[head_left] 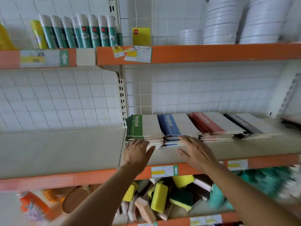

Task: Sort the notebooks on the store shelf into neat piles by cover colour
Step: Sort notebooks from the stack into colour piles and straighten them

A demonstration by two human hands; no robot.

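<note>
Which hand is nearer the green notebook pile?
Left. The left hand has its fingertips at the front edge of the green notebook pile; the right hand is further right, in front of the blue notebook pile.

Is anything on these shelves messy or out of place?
Yes. The sponges on the lower shelf lie in a jumbled heap, and the price labels on the upper shelf edge are torn and peeling. The notebook piles sit sorted by colour.

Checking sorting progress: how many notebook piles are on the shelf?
4, left to right: green pile, blue pile, red pile, black pile. More may sit beyond the blurred right edge.
</note>
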